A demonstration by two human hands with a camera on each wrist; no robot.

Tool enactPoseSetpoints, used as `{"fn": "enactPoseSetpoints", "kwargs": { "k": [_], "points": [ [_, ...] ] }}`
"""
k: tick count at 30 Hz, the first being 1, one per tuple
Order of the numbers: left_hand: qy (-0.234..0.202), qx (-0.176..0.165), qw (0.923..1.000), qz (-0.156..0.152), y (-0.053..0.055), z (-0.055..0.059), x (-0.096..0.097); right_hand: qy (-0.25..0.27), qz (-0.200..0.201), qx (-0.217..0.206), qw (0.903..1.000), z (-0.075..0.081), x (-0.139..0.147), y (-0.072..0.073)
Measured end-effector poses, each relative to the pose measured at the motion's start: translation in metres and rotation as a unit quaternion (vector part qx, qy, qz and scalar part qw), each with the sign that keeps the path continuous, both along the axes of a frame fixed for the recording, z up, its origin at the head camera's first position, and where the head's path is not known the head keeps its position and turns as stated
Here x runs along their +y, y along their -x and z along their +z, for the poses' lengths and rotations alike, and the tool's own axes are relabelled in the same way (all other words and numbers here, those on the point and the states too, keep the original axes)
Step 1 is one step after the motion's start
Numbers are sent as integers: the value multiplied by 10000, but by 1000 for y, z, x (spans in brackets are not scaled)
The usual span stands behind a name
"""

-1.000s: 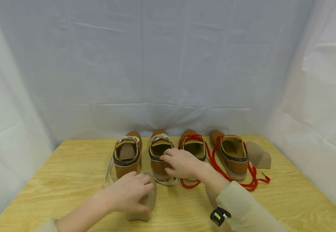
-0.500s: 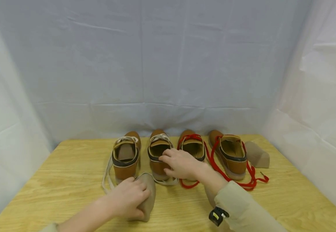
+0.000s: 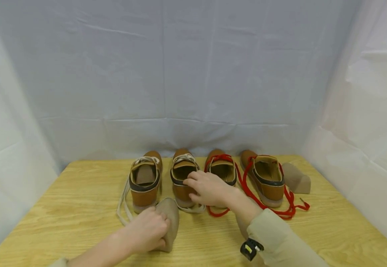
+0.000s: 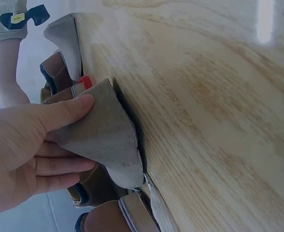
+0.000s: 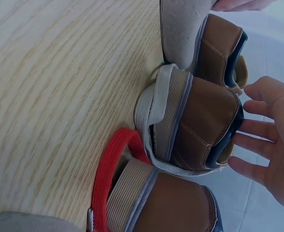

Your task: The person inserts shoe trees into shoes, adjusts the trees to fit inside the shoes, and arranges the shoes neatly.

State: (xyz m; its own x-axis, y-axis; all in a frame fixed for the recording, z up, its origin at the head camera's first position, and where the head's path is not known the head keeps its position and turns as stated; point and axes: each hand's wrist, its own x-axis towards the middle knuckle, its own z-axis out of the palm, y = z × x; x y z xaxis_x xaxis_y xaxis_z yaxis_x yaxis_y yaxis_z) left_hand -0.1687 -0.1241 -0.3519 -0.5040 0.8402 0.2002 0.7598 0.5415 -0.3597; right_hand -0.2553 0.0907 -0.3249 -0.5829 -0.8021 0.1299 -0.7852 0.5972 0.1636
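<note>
The person's left hand (image 3: pixel 146 230) has a gray-brown shoe insert (image 3: pixel 172 222) pinched tight, with the thumb on one side and the fingers on the other. That insert is in front of the heels of the two shoes with white laces, its round end close to them. The right hand (image 3: pixel 208 187) has its fingers apart and holds nothing. It is at the back of the second brown shoe (image 3: pixel 182 193) from the left, and its fingertips seem to touch the dark collar (image 5: pixel 223 152), though I can't be sure from here. A white lace (image 3: pixel 193 210) makes a loop behind that shoe's heel. On its left sits the first brown shoe (image 3: pixel 144 196), with another insert (image 3: pixel 145 174) tucked inside and a lace hanging down to the table. On the other side are two shoes with red laces: the third shoe (image 3: pixel 222 172), partly behind the right hand, and the fourth shoe (image 3: pixel 269 189), turned a little, its long lace curling on the wood. One more insert (image 3: pixel 298 180) lies just to the right of the fourth shoe, and another (image 3: pixel 242 221) peeks out from under the right forearm. All the toes point at the pale sheet (image 3: pixel 180 74) behind the wooden table (image 3: pixel 90 207).
</note>
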Motion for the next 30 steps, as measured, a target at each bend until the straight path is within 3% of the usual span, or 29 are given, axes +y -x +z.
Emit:
{"fn": "enactPoseSetpoints", "kwargs": {
  "k": [8, 14, 23, 30],
  "points": [
    [-315, -2, 9993, -205, 3, 0, -2, 22, -6, -44, 10000, -1, 0, 0],
    [-400, -361, 9984, -173, 4, 4, -4, 72, 20, -7, 10000, -1, 0, 0],
    [-338, -1174, 9924, 151, 3, 11, -2, 110, 95, 53, 9999, 0, 0, 1],
    [-300, -1461, 9885, 267, 3, 12, 0, 138, 102, 60, 9998, -1, 1, 1]
  ]
}}
